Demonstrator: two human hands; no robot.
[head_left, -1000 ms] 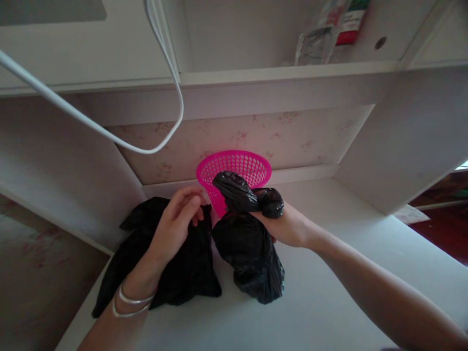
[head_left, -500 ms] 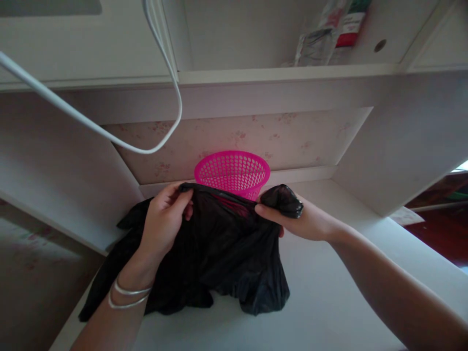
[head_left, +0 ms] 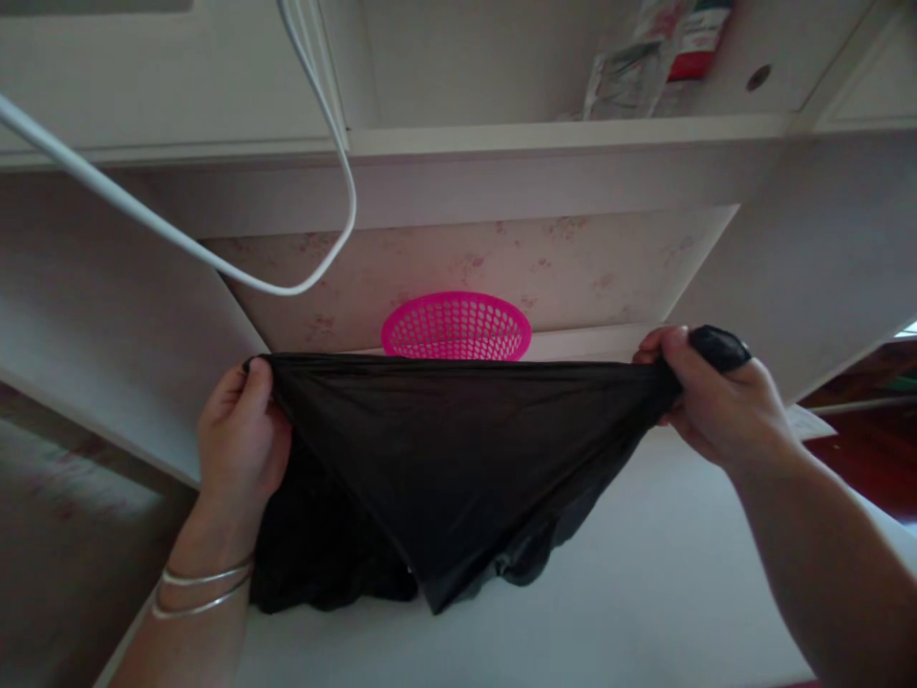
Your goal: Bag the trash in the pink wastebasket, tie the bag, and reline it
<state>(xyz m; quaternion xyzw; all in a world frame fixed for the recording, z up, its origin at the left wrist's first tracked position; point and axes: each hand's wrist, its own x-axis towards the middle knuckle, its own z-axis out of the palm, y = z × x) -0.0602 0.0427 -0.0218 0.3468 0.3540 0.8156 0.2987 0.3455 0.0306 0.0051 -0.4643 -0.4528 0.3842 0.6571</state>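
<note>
A thin black plastic bag [head_left: 458, 440] is stretched wide between my two hands, its top edge pulled nearly straight. My left hand [head_left: 244, 435] pinches one corner of that edge, thumb against fingers. At the other end my right hand [head_left: 716, 397] grips the bag, with a bunched piece of it sticking out above the thumb. The lower part hangs in folds over the white surface. Behind the bag stands a pink mesh basket [head_left: 458, 311]; only its rim and upper wall show, the rest being hidden by the plastic.
A white cable [head_left: 265, 285] loops down at the upper left, in front of the cabinet. Above, an open shelf [head_left: 487, 67] holds clear packaging [head_left: 627, 81] and a red-and-white labelled item [head_left: 698, 48]. White side panels flank the white surface [head_left: 645, 573].
Both hands have moved apart, the left one leftward and the right one rightward. The bag between them has gone from slack and crumpled to taut, covering more of the basket.
</note>
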